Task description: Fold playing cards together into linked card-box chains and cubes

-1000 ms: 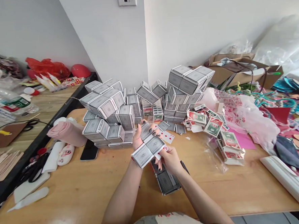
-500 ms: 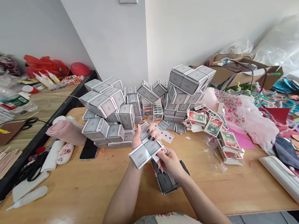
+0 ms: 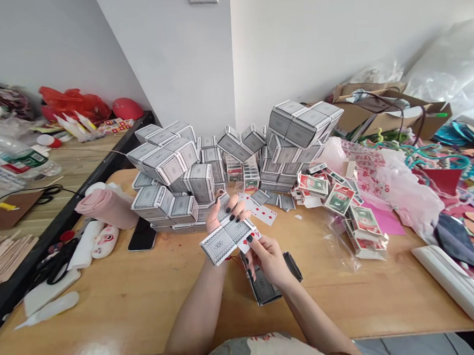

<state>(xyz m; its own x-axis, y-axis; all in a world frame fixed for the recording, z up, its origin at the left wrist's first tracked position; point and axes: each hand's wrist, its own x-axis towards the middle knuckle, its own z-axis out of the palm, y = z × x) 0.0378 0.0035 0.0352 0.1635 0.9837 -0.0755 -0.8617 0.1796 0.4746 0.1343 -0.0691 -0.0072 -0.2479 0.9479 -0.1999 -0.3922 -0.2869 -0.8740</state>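
**A Light Card Piece Is Being Held Over the Counter**

A folded card piece (image 3: 228, 239) is being held up over the middle of the counter (image 3: 149, 311), between the front edge and the stacks at the back. It is being cradled by the left hand (image 3: 213, 217), with the fingers being curled around it. By the right hand (image 3: 269, 255), a red diamond card (image 3: 246, 243) is being pinched between thumb and fingers. Its tip is being held right at the card piece; whether it is being tucked inside cannot be told.

Both are being judged light, thin and a bit stiff, with slick faces. A slip could be caused by a loose hold, and a bend by a hard squeeze. The folded edges are being judged best for holding the piece, and the flat sides for the card.

Below, a dark card block (image 3: 264, 291) is being partly hidden by the right hand. At the back, bumps should be avoided, since the left stack (image 3: 162, 209) and right stack (image 3: 295, 142) are being judged easy to tip. Room is being given towards the front left corner, up to a squeeze bottle (image 3: 50, 309), and towards the front right corner, up to a white case (image 3: 452, 287).
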